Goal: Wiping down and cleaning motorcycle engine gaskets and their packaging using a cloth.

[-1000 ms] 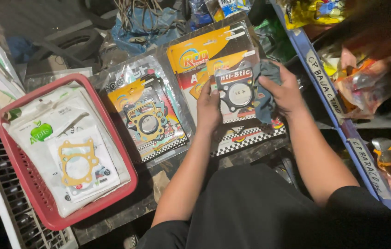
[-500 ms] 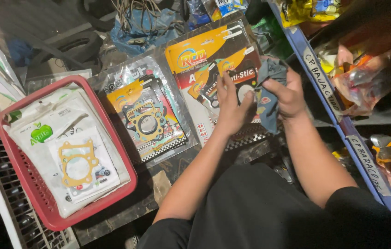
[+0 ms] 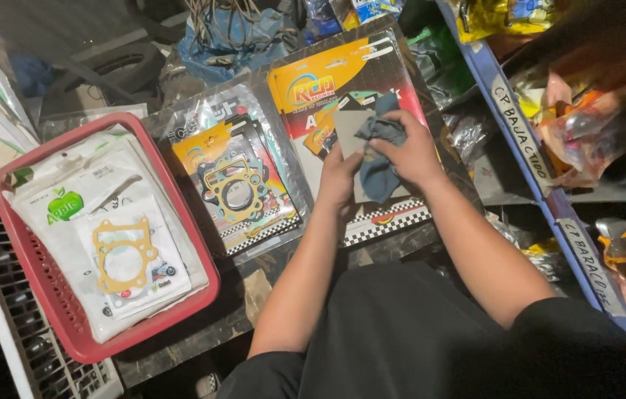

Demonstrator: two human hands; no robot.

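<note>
**Cloth over a gasket pack**

The right hand [image 3: 410, 151] presses a blue-grey cloth [image 3: 379, 159] against a grey card [image 3: 348, 133], fingers closed on the cloth. The left hand [image 3: 340, 179] grips the card's lower left edge. Both sit over a large orange gasket pack [image 3: 342, 81] on the worktop [image 3: 180, 340]. Beside it lies a second gasket pack [image 3: 235, 185]; to the left, a red basket [image 3: 39, 295] holds white packets [image 3: 117, 244].
</note>
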